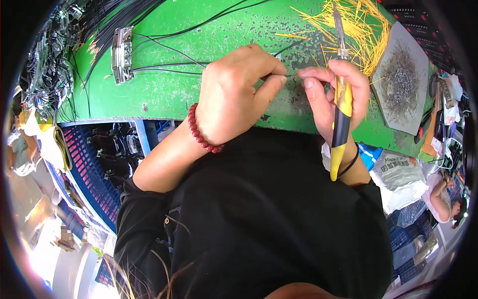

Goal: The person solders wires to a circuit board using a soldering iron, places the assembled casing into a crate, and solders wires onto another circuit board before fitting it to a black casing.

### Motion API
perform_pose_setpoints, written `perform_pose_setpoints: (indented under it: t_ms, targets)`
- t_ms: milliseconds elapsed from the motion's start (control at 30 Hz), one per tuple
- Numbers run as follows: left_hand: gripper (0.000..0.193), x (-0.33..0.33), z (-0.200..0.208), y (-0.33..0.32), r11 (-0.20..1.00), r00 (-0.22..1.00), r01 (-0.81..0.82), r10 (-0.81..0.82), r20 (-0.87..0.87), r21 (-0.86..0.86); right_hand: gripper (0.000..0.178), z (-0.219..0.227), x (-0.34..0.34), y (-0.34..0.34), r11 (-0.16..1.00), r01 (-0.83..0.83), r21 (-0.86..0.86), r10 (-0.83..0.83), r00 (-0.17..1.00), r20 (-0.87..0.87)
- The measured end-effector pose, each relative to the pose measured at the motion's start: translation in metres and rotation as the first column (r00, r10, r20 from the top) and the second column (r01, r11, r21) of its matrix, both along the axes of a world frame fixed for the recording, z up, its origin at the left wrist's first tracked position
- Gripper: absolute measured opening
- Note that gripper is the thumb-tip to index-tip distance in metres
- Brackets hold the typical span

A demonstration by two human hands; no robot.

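Left hand [233, 93], right hand [326, 103] holding soldering iron [342, 119]; front bench edge [167, 112] bare leftward.

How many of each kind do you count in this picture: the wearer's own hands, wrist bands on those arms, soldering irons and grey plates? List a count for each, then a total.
Hands: 2 (left hand, right hand)
Wrist bands: 2 (red bead bracelet, thin black band)
Soldering iron: 1
Grey plate: 1
Total: 6
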State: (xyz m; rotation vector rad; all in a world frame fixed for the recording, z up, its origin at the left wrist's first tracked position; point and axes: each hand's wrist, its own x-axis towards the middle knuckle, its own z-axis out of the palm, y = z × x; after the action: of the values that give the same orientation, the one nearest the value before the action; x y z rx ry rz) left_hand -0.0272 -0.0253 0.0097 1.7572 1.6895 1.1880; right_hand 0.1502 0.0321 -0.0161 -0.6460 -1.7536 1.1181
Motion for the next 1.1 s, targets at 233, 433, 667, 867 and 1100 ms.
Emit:
perform_pose_setpoints:
  t_ms: [233,433,667,867,1100]
  targets:
    - [0.006,0.002,-0.002,-0.002,0.998,1.000,0.009,-0.009,0.008,-0.061,0.039,-0.001,-0.005,0.005,0.999,-0.024,0.024,0.024,1.000,0.000]
    - [0.011,-0.002,-0.014,0.004,0.997,0.973,-0.010,0.028,-0.230,0.081,0.038,0.009,0.018,0.009,0.977,0.020,-0.214,-0.015,1.000,0.026]
    - [0.014,0.005,-0.024,0.016,0.989,0.947,0.112,-0.078,-0.312,0.095,0.063,0.015,0.102,0.014,0.953,0.222,-0.209,-0.233,0.972,-0.031]
    - [0.013,0.008,-0.014,0.013,0.996,0.951,0.094,-0.091,-0.294,-0.002,0.025,0.015,0.168,0.026,0.826,0.541,-0.158,-0.556,0.828,-0.073]
    - [0.010,0.013,-0.009,0.014,0.994,0.976,0.044,-0.064,-0.207,-0.098,0.007,0.009,0.227,0.067,0.590,0.790,-0.167,-0.807,0.583,-0.089]
